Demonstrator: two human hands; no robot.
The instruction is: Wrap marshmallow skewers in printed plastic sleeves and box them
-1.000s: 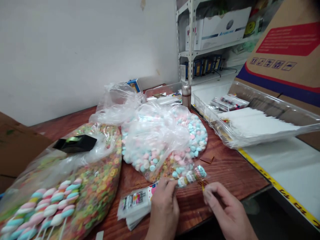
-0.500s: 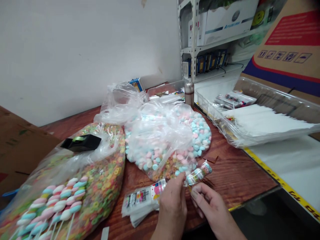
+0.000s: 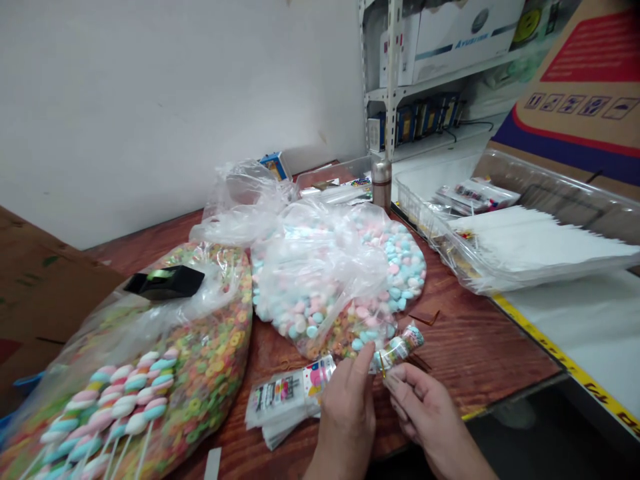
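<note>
A small clear packet of pastel candy [image 3: 397, 350] sits tilted up to the right between my hands. My left hand [image 3: 347, 420] grips its lower end, and my right hand [image 3: 425, 413] pinches a gold twist tie [image 3: 383, 365] at its neck. Just left of my left hand lies a stack of printed plastic bags [image 3: 285, 400]. Behind the packet is a clear bag of pink and blue candies [image 3: 340, 280]. Further left, a bag of coloured cereal rings [image 3: 200, 347] holds twisted marshmallow pops [image 3: 110, 407] and has a black tape dispenser [image 3: 165, 282] on top.
The wooden table [image 3: 480, 353] ends at a yellow-marked edge [image 3: 560, 360]. A clear plastic tray [image 3: 550, 180] holds white paper sheets. A steel flask [image 3: 381, 183] stands before a metal shelf [image 3: 390, 67]. Cardboard boxes [image 3: 575, 87] rise at right.
My hands have drawn closer together, and the packet now tilts up to the right instead of lying nearly level. The whole view has shifted slightly.
</note>
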